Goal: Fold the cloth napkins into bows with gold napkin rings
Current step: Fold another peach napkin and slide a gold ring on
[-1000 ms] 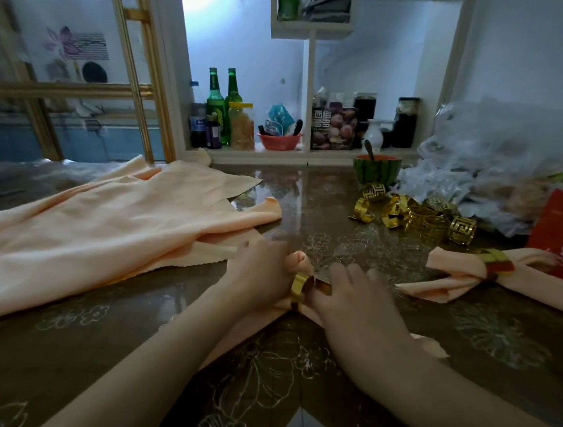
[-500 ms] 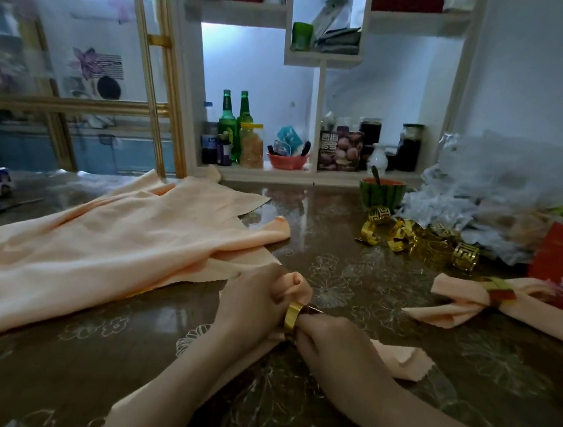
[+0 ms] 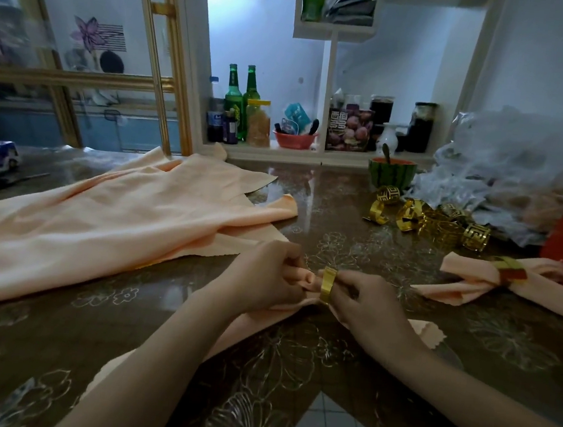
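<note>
Left hand (image 3: 267,274) pinching peach napkin (image 3: 308,280), right hand (image 3: 369,306) pinching gold ring (image 3: 327,284) around it

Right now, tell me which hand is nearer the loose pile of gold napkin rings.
Right. The right hand lies in front of the pile of gold napkin rings, toward the person; the left hand is farther off to the left, gripping the bunched napkin.

One wide-angle view, worn on the head, looks forward and down from the near edge of the table (image 3: 348,219), close over the left hand (image 3: 264,273) and right hand (image 3: 368,301) at mid-frame. It faces the far shelf (image 3: 272,154), taking in the tabletop from left to right.
</note>
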{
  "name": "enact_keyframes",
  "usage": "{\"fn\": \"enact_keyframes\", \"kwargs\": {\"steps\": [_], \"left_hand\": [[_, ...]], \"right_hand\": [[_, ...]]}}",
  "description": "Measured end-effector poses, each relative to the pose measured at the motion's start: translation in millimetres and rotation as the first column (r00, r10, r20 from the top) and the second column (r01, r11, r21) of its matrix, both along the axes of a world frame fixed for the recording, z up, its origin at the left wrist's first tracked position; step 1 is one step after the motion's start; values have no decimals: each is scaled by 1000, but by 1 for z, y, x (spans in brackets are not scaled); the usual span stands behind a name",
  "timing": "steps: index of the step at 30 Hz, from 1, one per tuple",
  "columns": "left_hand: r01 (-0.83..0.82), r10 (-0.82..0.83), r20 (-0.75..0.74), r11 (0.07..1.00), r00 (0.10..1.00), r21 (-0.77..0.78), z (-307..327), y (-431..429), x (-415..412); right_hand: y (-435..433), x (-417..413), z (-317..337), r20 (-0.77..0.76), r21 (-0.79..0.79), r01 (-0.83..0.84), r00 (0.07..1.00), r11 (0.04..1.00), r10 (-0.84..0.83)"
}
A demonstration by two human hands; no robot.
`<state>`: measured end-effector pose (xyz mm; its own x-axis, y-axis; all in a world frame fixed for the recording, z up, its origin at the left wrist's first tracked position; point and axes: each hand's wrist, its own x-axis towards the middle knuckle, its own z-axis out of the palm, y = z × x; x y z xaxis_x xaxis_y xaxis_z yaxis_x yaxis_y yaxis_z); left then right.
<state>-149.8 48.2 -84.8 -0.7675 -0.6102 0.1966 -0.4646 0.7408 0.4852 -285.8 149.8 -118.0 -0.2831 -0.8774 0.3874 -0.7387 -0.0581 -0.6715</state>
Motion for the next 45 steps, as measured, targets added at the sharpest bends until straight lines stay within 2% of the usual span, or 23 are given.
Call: {"fn": "enact_keyframes", "kwargs": {"steps": [3,5,8,11,13,16,20,22,24,28,30,34,37,39,41,43,45], "left_hand": [[51,-50,28,998,998,-42,-1,2,0],[49,-48,-22,999,999,1,-3,3,0],[38,-33,-94,998,995,54,-6,5,-2],[86,-63,-142,983,988,162,2,14,-4],[137,-119,-97,967,988,217,6,18,-5],[180,-181,13,981,983,75,0,23,-10],[127,-129,-11,988,992,-85,0,22,-12],[155,-159,-12,976,987,-154,5,23,-12],[165,-171,-14,966,985,-200,7,22,-11],[159,-167,-16,962,986,-223,10,21,-7],[135,-142,-4,949,990,-284,12,19,-4],[74,-76,10,912,997,-403,13,13,2],[49,-79,-54,908,995,-416,10,14,1],[28,-84,-111,901,990,-433,6,14,0],[6,-101,-170,874,980,-486,2,13,-1],[-4,-128,-195,827,972,-562,-1,10,-4],[10,-177,-221,800,959,-600,-4,12,-7]], "right_hand": [[3,-5,5,-95,59,-131,986,990,136],[4,-9,11,-145,93,-170,973,981,182],[3,-15,19,-234,148,-143,956,979,175],[6,-18,20,-275,108,-140,947,984,165],[8,-20,18,-262,71,-139,953,988,153],[9,-22,15,-235,34,-151,959,988,155],[11,-20,14,-222,-39,-179,961,983,166],[13,-20,17,-108,-75,-162,982,984,153],[14,-20,20,104,-71,-164,980,984,171],[14,-15,23,473,-44,-188,861,981,186],[15,-14,26,577,-46,-157,802,987,154],[15,-23,31,538,-95,11,842,995,42],[13,-21,33,399,-166,40,916,985,30],[11,-20,34,335,-88,36,942,995,-5],[11,-21,37,326,61,21,944,998,-40],[12,-22,40,382,181,-42,924,983,-31],[15,-24,41,505,197,-112,863,974,-3]]}}
